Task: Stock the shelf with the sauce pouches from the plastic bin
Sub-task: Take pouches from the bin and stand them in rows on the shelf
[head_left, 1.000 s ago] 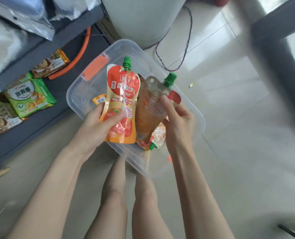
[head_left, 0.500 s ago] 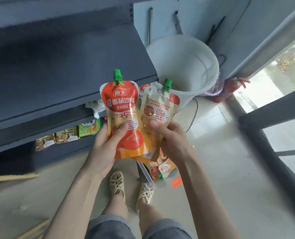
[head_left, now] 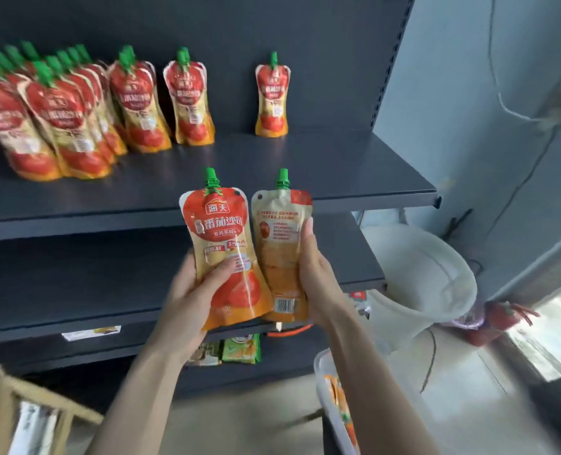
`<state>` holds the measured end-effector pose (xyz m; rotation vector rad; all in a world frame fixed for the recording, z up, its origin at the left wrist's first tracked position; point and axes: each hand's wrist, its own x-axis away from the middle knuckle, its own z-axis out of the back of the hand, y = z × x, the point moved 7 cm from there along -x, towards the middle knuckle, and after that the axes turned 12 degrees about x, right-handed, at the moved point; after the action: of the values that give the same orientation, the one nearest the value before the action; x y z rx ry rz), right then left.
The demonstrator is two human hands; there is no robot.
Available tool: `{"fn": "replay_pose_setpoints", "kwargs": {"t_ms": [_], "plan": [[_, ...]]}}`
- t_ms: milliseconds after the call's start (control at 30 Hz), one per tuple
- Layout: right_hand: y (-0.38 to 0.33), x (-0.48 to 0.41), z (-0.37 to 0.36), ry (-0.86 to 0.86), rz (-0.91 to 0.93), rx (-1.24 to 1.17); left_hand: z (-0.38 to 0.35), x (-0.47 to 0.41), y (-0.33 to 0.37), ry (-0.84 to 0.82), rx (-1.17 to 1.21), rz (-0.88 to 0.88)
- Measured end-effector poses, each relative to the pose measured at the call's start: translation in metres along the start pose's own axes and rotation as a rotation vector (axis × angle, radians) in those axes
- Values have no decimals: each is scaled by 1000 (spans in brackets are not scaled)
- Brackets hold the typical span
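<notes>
Both pouches raised from over the plastic bin point(head_left: 325, 372) to the front of the top shelf point(head_left: 338, 178); front-facing pouch point(head_left: 226, 254) in left hand point(head_left: 190, 300), back-facing pouch point(head_left: 280, 244) in right hand point(head_left: 318, 277); shelved pouches point(head_left: 75, 110) newly in view; bin now at lower right

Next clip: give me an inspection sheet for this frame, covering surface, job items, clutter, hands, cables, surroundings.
Surface: dark top shelf, right part bare.
Job items: pouches standing in rows at left, one lone pouch apart; bin on the floor, pouches inside.
Clutter: snack packs on a lower shelf.
Hands: left hand holds a front-facing pouch; right hand holds a back-facing pouch.
Cables: wire on wall; cord on floor.
Surroundings: white tub, wooden frame.
</notes>
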<state>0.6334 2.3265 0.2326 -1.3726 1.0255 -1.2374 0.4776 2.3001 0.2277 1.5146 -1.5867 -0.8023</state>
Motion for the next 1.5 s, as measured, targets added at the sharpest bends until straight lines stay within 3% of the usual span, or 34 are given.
{"fn": "replay_pose_setpoints", "kwargs": {"t_ms": [200, 300, 400, 567, 733, 1267, 1400, 1500], "plan": [[-28, -32, -91, -41, -10, 15, 57, -27, 62, -42, -11, -51], [-44, -49, -120, -102, 70, 28, 72, -42, 86, -66, -32, -85], [-59, -69, -134, -59, 129, 102, 80, -58, 107, -96, -41, -129], [-78, -113, -132, 148, 179, 224, 87, -95, 135, -150, -153, -212], [-90, -167, -127, 241, 204, 216, 96, -153, 153, -134, -251, -290], [-112, -322, -101, 306, 406, 161, 102, -304, 158, 23, -456, -488], [-92, -328, -102, 249, 362, 240, 102, -306, 150, 45, -449, -452], [-68, -326, -100, 219, 282, 431, 103, -304, 141, 108, -508, -481]]}}
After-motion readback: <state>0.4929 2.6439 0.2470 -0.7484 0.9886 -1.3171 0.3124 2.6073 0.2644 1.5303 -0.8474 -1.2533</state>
